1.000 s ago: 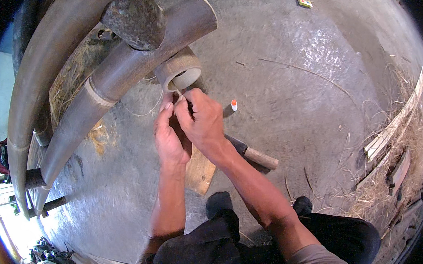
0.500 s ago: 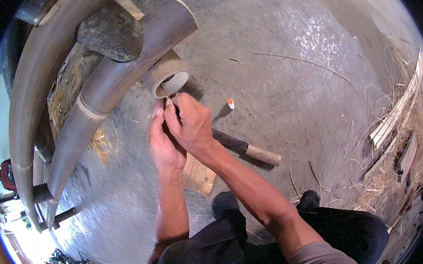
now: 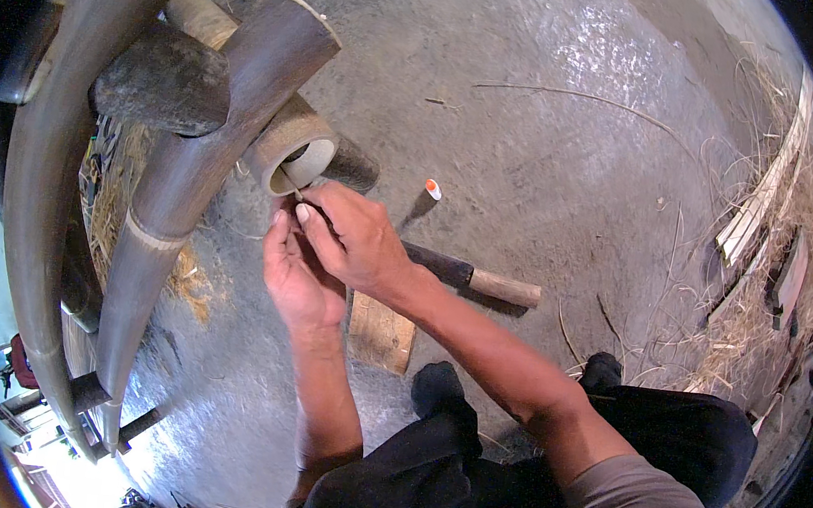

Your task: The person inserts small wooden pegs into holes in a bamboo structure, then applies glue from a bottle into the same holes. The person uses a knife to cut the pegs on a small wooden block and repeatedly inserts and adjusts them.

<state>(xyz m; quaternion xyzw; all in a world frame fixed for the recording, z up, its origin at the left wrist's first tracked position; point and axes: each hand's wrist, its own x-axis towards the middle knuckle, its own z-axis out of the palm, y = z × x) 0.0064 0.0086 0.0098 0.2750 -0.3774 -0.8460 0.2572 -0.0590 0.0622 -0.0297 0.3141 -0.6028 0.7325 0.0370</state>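
1. A thin strip (image 3: 291, 184) is seen at the open mouth of a short bamboo tube (image 3: 263, 160), left of centre in the scene; the tube's pale inner wall is turned toward the near right.
2. The strip's near end is pinched by the right hand (image 3: 355, 238), whose thumb and forefinger are closed together just beside the tube's rim, with the other fingers curled in.
3. The left hand (image 3: 304, 282) is held on the near side of the rim, half open, with the palm partly turned up and the fingertips raised close to the strip. Whether anything is gripped by it cannot be told, as its fingers are partly covered by the right hand.
4. The short tube is crossed on its far left side by a thick bamboo pole (image 3: 181, 179), and a dark angled stub (image 3: 167, 78) is met by that pole farther left. A long curved pole (image 3: 45, 178) is seen at the far left.
5. On the floor (image 3: 547, 170), a small white tube with an orange cap (image 3: 433, 190) is placed right of the hands. A wooden handle (image 3: 506, 289) with a dark length attached is seen nearer, and a flat wooden board (image 3: 381, 334) nearer again.
6. Pale split strips (image 3: 764, 201) are heaped with loose fibres at the far right.
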